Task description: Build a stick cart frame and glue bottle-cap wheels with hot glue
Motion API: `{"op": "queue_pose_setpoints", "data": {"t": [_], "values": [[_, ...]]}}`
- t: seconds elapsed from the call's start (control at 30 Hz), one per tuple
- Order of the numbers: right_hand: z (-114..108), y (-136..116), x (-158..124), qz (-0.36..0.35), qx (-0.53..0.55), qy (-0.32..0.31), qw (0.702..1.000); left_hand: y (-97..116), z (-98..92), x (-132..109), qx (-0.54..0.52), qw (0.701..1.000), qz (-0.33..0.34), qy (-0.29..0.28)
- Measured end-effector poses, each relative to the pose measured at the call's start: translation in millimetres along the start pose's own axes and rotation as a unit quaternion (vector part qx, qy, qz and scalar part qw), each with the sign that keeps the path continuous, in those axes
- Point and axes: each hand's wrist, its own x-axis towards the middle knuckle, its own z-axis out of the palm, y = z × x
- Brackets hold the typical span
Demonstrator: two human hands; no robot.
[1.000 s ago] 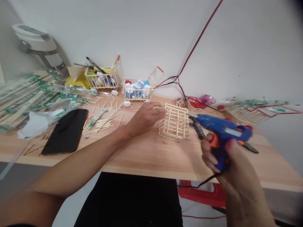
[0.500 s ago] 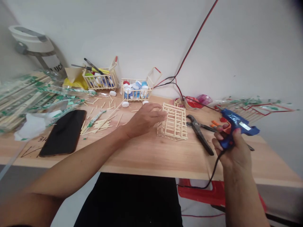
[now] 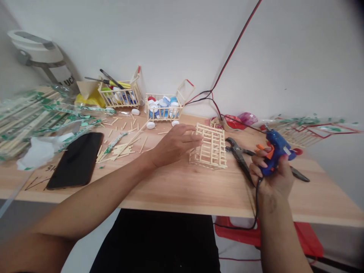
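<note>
Blue glue gun (image 3: 274,153) clenched in right hand (image 3: 271,175), over pliers (image 3: 238,156) right of centre. Left hand (image 3: 173,146) relaxed, open, fingertips (image 3: 196,138) against left side of wooden stick cage (image 3: 211,147), mid-table. Black phone (image 3: 74,161) lying at table's lower left.

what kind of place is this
Probably a home craft table or hobby corner, not a proper workshop. A blue hot glue gun is in use, a cage-like frame of wooden sticks stands on the table, and wrapped stick bundles lie near small stick baskets of bottle caps.
</note>
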Motion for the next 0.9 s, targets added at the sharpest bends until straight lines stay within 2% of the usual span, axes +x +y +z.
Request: {"op": "queue_pose_setpoints", "data": {"t": [0.6,0.9], "values": [[0.9,2.7,-0.9,0.028,0.049,0.015,0.998,2.7,0.8,1.3,0.018,0.999,0.024,0.021],[-0.9,3.2,-0.9,0.027,0.051,0.027,0.998,1.5,1.3,0.4,0.006,1.000,0.018,0.013]]}}
